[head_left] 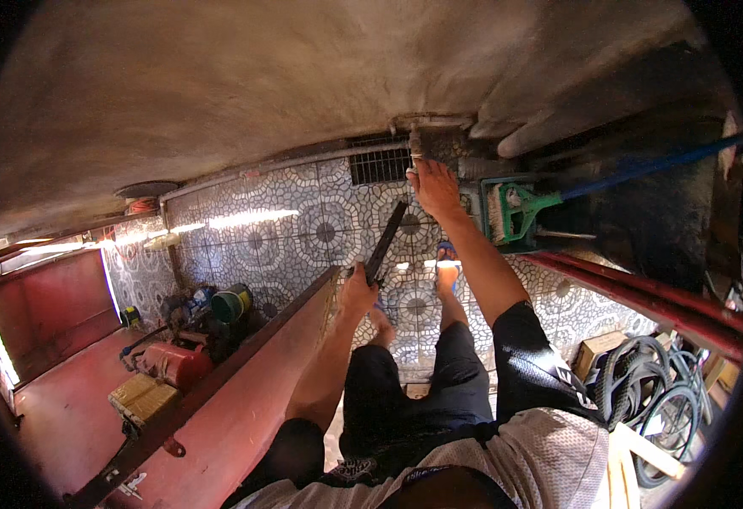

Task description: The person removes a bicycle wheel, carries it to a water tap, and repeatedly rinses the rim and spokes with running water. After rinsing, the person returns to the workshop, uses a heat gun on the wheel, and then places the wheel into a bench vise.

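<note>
My left hand (357, 293) is closed around the near end of a long, narrow, dark tool (386, 242), which slants up and away over the tiled floor; its exact kind I cannot make out. Reaching farther forward, my right hand (436, 188) has its fingers closed on a pale pipe fitting (415, 153) at the foot of the wall. Just left of that fitting lies a dark floor grate (380, 165). The far tip of the dark tool ends short of the right hand, apart from it.
A green broom (520, 210) with a blue handle leans at the right, near red pipes (643, 293). Coiled black hoses and tyres (643, 382) lie lower right. At left, a dark-edged red panel (261, 382) borders the tiles, with a red tank (176, 365) and green bucket (229, 305) beyond.
</note>
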Tool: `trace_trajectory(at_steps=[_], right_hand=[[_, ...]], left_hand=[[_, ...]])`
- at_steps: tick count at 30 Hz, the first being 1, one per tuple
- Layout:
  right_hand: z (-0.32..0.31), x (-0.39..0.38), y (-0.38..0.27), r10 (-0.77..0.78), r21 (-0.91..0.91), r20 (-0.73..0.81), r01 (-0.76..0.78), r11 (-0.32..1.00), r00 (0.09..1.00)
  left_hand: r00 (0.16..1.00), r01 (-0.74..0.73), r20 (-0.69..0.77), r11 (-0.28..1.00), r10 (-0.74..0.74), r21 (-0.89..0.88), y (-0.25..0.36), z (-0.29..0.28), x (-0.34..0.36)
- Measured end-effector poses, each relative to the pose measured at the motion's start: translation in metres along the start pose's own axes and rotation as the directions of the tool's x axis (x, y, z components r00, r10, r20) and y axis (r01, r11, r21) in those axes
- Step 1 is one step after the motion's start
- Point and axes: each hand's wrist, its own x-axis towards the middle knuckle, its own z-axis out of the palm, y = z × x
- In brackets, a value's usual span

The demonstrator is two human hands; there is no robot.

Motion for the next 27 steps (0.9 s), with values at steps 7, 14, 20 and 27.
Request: trace_trajectory(at_steps=[7, 14, 20, 27], right_hand=[[0.059, 0.016, -0.003, -0.037, 0.037, -0.420, 0.058, 0.998, 0.907], [0.060, 0.041, 0.034, -0.380, -0.082, -0.405, 0.381, 0.921, 0.832], [0.076, 0.041, 0.035, 0.100, 0.804, -0.388, 0.283, 0.523, 0.916], [0.225, 0.011, 0.113, 0.244, 0.726, 0.632, -0.453, -0.516, 0.735]], left_hand=[[0.992, 0.118, 0.048, 0.993, -0.116, -0.028, 0.030, 0.018, 0.043], [0.994, 0.077, 0.078, 0.997, -0.078, 0.023, 0.032, 0.036, 0.067], [0.983, 0.172, 0.069, 0.983, -0.167, -0.059, 0.005, 0.038, 0.067], [0.990, 0.137, 0.001, 0.988, -0.138, -0.072, 0.008, 0.058, 0.065]])
